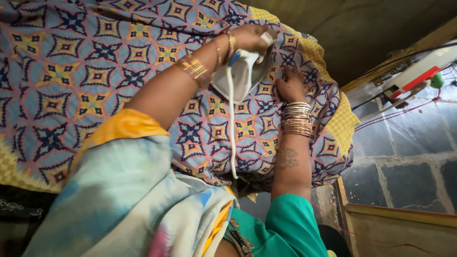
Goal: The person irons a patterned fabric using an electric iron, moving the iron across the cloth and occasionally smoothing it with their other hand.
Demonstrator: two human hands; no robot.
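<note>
Soft even daylight, sharp centre, dim warped corners

Single head camera looks steeply down, close over the patterned cloth (95, 81)

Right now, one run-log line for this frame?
left hand: grips white iron | right hand: flat on patterned cloth | cord: trailing toward person

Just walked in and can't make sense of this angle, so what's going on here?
A person is ironing a patterned cloth spread over a padded surface. One hand grips the handle of a white iron, which rests on the fabric with its white cord trailing toward the person. The other hand lies flat on the cloth right beside the iron. Both wrists carry bangles. A power strip sits off to the side.
</note>
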